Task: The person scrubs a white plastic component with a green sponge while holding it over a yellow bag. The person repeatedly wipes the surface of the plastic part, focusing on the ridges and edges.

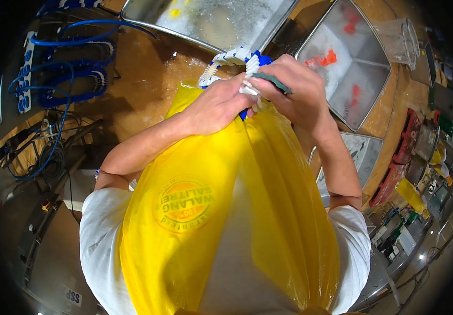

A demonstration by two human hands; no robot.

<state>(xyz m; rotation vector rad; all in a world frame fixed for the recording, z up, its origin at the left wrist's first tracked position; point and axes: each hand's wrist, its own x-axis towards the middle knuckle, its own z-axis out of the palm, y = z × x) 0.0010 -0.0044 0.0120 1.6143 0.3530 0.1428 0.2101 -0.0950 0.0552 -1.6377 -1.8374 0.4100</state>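
My left hand [217, 105] is closed round a looped chain of white and blue plastic links [235, 56], held up in front of my yellow plastic apron [184, 173]. From the other side my right hand [299, 89] reaches in, fingers pinched on a thin dark green scouring pad [271, 81]. The pad touches or lies very close to the white links; exactly where they meet is hidden by my fingers. Part of the chain hangs down between my hands, with a blue piece showing just below my left fingers.
Ahead stands a metal basin [274, 39] of foamy water. A metal tub [379, 86] with foam and orange-red pieces is at the right, a smaller metal tray [360, 152] nearer me. Blue chain loops [76, 86] and a blue hose [61, 134] lie left. Red crates [394, 163] stand far right.
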